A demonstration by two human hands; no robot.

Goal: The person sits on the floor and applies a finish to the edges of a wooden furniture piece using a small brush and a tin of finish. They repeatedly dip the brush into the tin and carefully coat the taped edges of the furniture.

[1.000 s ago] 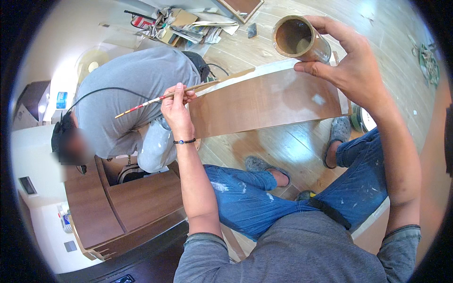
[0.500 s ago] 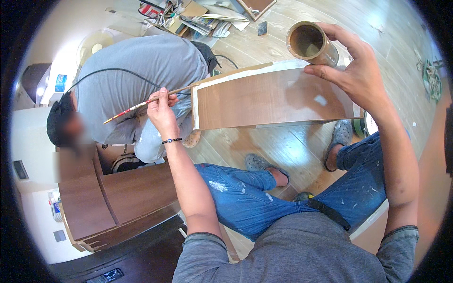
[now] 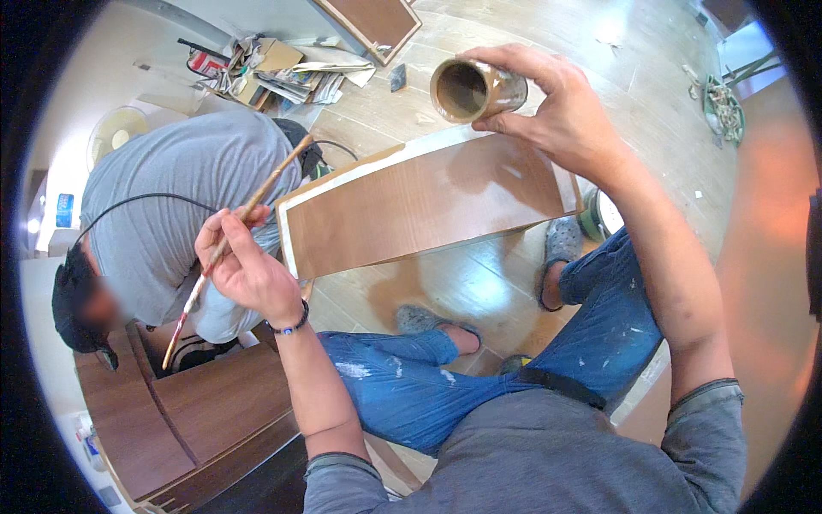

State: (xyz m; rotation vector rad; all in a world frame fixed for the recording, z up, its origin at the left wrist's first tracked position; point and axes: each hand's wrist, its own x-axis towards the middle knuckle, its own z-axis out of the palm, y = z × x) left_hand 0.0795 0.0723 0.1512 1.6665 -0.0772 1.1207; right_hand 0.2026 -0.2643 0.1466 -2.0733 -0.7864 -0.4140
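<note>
My left hand (image 3: 248, 267) pinches a thin paintbrush (image 3: 277, 174) with a worn, red-and-white marked handle. The brush slants from upper right to lower left, in the air in front of a crouching co-worker. In my right hand (image 3: 569, 124) is a round cup (image 3: 505, 91), tipped so that its mouth faces left. Its inside is stained brown; how much it contains I cannot tell. Below the cup lies a long brown wooden panel (image 3: 402, 210) with white tape along its edges. My right hand is above the panel's far right end; whether it touches I cannot tell.
The co-worker in a grey shirt (image 3: 184, 167) bends down at the left, by a brown cabinet (image 3: 214, 403). A pile of papers (image 3: 300, 81) and a framed panel (image 3: 377, 26) lie at the back. A can (image 3: 604, 214) stands right of my clogs; a green basket (image 3: 723, 111) sits far right.
The view has turned, so the panel and co-worker appear farther left and lower. My left hand has tilted the brush more steeply, its lower end now pointing down. My right hand still holds the cup.
</note>
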